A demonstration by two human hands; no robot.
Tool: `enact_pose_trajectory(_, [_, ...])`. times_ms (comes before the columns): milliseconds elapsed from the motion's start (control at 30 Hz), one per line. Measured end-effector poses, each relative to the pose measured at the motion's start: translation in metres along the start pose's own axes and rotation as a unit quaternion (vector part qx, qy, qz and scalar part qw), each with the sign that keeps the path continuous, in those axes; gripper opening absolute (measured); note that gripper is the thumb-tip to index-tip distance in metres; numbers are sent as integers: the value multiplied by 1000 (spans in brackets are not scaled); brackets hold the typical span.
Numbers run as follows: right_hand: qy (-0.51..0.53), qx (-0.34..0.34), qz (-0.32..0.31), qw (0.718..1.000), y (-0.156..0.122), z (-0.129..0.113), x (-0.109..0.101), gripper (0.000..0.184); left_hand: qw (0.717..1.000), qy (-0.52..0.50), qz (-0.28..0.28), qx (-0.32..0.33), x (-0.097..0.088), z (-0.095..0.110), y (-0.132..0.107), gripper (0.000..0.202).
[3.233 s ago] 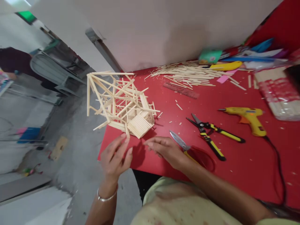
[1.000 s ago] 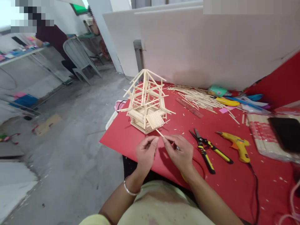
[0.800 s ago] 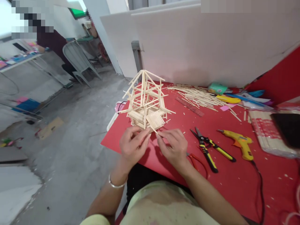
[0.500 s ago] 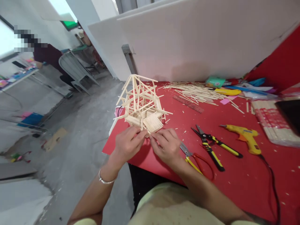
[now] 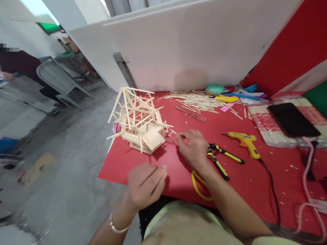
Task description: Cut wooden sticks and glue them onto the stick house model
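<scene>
The small wooden stick model (image 5: pixel 153 139) stands on the red tabletop, with an open frame roof and a slatted panel at its front. My left hand (image 5: pixel 146 183) is in front of the model and apart from it, its fingers pressed together; whether a small piece is between them is hidden. To the right of the model is my right hand (image 5: pixel 192 148), its fingers bent and drawn together near a short stick piece (image 5: pixel 173 131). I cannot make out what its fingertips hold. Scissors with yellow handles (image 5: pixel 198 190) lie partly under the right forearm.
Black-and-yellow pliers (image 5: pixel 219 165) and a yellow glue gun (image 5: pixel 245 139) lie to the right. Loose sticks (image 5: pixel 195 100) and a ruler (image 5: pixel 190 113) are behind. A phone (image 5: pixel 293 119) rests on packaged sticks (image 5: pixel 263 126). A white board (image 5: pixel 166 51) stands behind; a person sits far left.
Both hands have come away from the front of the model. The left has drawn back toward my body; the right has moved right. The view has swung to the right.
</scene>
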State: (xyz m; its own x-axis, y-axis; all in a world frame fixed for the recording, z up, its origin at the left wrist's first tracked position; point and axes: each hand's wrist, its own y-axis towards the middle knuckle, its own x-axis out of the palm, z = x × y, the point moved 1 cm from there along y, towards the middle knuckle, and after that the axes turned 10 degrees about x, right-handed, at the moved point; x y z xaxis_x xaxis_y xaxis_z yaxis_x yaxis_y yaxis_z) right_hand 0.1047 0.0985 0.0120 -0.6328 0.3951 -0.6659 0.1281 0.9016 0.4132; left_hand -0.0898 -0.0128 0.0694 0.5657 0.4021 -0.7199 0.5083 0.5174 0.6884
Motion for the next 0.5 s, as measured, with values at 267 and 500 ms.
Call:
enact_pose_trajectory(267, [-175, 125, -191, 958, 38, 53, 17, 27, 933, -230, 52, -270, 72, 23, 0, 10])
enact_pose_trajectory(500, [-206, 128, -244, 939, 51, 59, 32, 30, 841, -272, 98, -457, 66, 12, -21, 18])
